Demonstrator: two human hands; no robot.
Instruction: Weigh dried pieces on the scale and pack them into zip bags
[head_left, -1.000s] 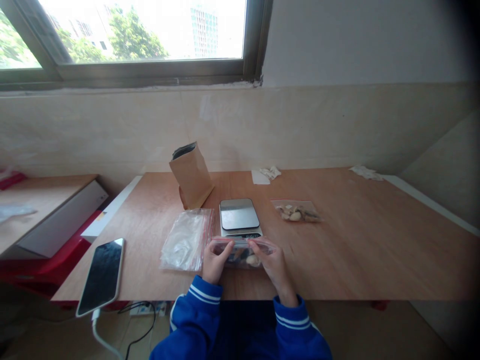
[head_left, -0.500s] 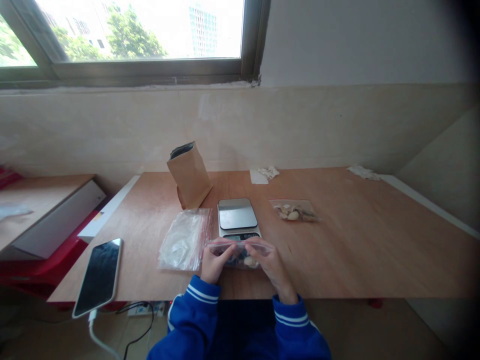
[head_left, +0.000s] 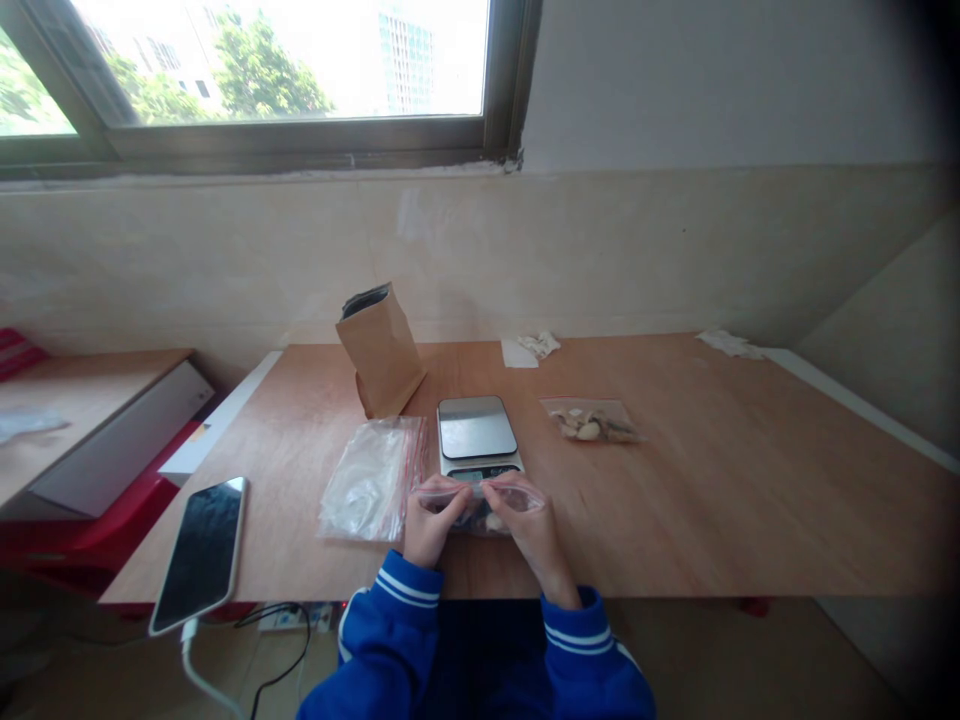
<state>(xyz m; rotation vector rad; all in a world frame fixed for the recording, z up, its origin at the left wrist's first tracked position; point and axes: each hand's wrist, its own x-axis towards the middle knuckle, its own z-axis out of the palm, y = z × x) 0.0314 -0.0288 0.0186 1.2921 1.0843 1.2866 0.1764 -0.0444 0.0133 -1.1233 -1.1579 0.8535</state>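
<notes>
Between my hands is a clear zip bag (head_left: 480,522) with pale and dark pieces inside, near the table's front edge. My left hand (head_left: 433,520) pinches its top edge left of the middle. Close beside it, my right hand (head_left: 526,515) pinches the same edge between thumb and finger. Just beyond the bag stands a digital kitchen scale (head_left: 477,427) with a bare steel plate; my fingers and the bag partly cover its display. A stack of flat clear zip bags (head_left: 373,480) lies left of my left hand. Farther right rests another filled zip bag (head_left: 591,422).
An open brown paper pouch (head_left: 382,355) stands tilted behind the stack. A phone (head_left: 201,555) with a white cable overhangs the table's left front edge. Crumpled white material (head_left: 538,345) and a paper piece lie at the back; another crumpled piece (head_left: 729,343) is at the far right.
My right hand has slid slightly left along the bag's top edge, closer to my left hand. The left hand keeps its pinch; the other objects stay put.
</notes>
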